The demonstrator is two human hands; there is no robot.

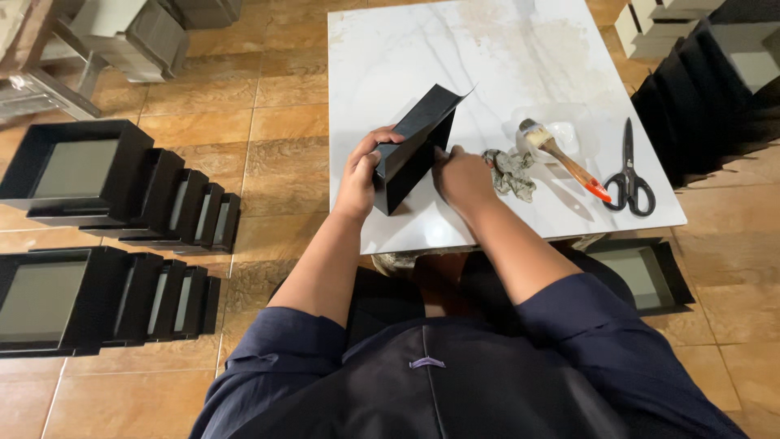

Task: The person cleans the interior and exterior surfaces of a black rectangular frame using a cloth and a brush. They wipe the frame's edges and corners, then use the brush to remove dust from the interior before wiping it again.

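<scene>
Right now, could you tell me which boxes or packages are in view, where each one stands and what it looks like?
Folded black card piece: held by left hand and right hand over the white table.
Black boxes: row on the floor, left, grey inside.
Second row of black boxes: nearer, left.
Black tray: floor, right of the table.
No labels, signs or screens.

table (390, 49) – folded card (414, 146) centre | rag (510, 173), brush (561, 158), scissors (628, 171) right – boxes (122, 183) on floor left
</scene>
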